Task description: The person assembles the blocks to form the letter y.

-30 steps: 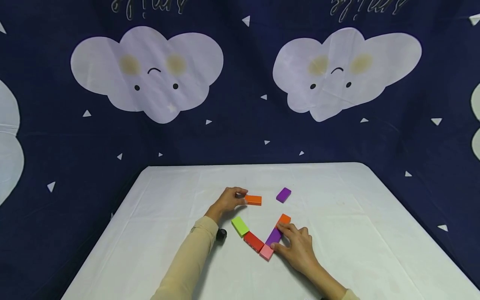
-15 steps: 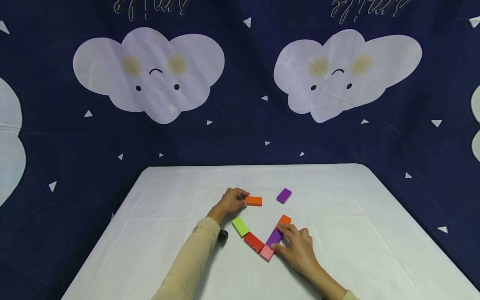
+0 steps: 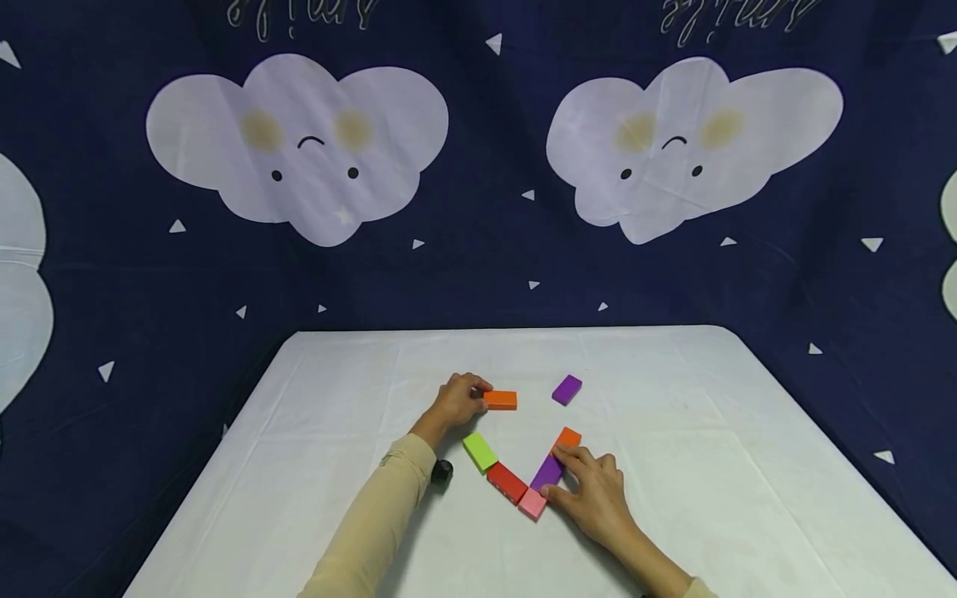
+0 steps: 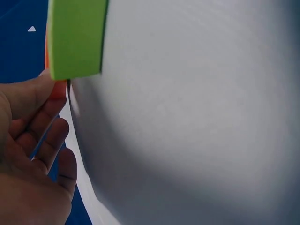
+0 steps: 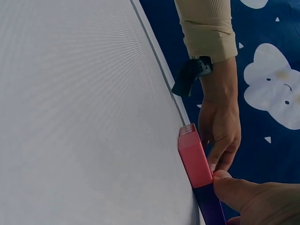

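At the left end of an orange block [image 3: 500,400], my left hand [image 3: 458,401] grips it between thumb and fingers. In the left wrist view a lime green block [image 4: 77,40] partly hides that orange block. My right hand [image 3: 596,492] holds a purple block [image 3: 547,473], thumb near its close end and fingers near its far end. A pink block [image 3: 532,503] touches the purple block's near end, and a second orange block [image 3: 569,438] meets its far end. From the pink block, a red block [image 3: 507,482] and the lime green block run up to the left, forming a V.
Another purple block [image 3: 566,389] lies alone toward the back of the white table [image 3: 673,390]. A dark device [image 3: 442,473] sits at the left wrist. Behind the table hangs a navy cloth [image 3: 478,274] with clouds.
My left hand and the orange block in it have shifted slightly left. The right hand and the row of blocks stay in place.
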The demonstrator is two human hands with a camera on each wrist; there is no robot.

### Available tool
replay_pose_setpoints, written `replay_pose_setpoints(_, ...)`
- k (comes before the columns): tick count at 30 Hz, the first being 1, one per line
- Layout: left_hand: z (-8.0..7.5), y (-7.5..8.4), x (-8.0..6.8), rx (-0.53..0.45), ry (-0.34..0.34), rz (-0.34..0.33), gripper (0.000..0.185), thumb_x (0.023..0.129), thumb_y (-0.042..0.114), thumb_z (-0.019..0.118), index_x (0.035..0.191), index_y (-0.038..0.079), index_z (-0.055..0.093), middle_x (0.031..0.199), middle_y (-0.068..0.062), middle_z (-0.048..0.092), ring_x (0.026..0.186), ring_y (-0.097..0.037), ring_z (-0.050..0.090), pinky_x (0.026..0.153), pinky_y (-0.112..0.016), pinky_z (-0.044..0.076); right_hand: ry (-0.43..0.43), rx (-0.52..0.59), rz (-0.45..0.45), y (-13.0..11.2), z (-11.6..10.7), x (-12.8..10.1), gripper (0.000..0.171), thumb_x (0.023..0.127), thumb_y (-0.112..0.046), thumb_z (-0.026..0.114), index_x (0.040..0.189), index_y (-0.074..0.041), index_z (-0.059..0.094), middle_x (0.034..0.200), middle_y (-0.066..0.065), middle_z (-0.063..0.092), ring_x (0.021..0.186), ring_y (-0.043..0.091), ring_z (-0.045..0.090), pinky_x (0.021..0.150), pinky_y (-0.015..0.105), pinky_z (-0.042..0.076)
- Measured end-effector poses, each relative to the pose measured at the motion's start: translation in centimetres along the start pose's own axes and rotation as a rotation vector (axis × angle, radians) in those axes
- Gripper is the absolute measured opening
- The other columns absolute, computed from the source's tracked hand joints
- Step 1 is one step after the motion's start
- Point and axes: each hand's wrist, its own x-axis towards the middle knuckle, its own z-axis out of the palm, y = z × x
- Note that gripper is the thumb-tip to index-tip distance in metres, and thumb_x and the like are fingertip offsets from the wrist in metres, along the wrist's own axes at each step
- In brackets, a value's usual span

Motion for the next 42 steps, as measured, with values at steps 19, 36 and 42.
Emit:
replay_pose_setpoints(19, -2.0, -1.2, -3.3, -0.004, 0.261, -0.017, 0.027, 0.080, 0.012, 0.070, 0.107, 0.009, 0.068, 0.102, -0.007, 0.065, 0.093, -0.021, 0.052, 0.080, -0.037, 0.035, 0.010, -0.007, -0.016, 0.0, -0.1, 0.1, 0.059, 0.069, -0.036, 0.079, 0.121, -0.013, 0.065, 0.119, 0.000, 0.063, 0.084, 0.017, 0.040, 0.070, 0.029, 0.025)
replay_pose_setpoints(36, 0.7, 2.6, -11.9, -0.247, 0.341, 0.019, 0.025, 0.078, 0.007, 0.071, 0.103, 0.005, 0.067, 0.095, -0.006, 0.064, 0.087, -0.022, 0.051, 0.073, -0.025, 0.035, -0.010, -0.009, -0.004, 0.0, 0.0, 0.0, 0.060, 0.069, -0.038, 0.079, 0.122, -0.014, 0.064, 0.120, 0.000, 0.063, 0.083, 0.016, 0.039, 0.070, 0.029, 0.025)
replay_pose_setpoints(42, 1.9, 3.3, -14.6, -0.287, 0.302, 0.065, 0.026, 0.077, 0.008, 0.072, 0.103, 0.006, 0.067, 0.093, -0.005, 0.063, 0.086, -0.022, 0.050, 0.071, -0.022, 0.036, -0.003, -0.009, -0.008, 0.0, 0.0, -0.1, 0.060, 0.069, -0.038, 0.079, 0.122, -0.014, 0.064, 0.120, 0.000, 0.063, 0.083, 0.016, 0.040, 0.070, 0.029, 0.025)
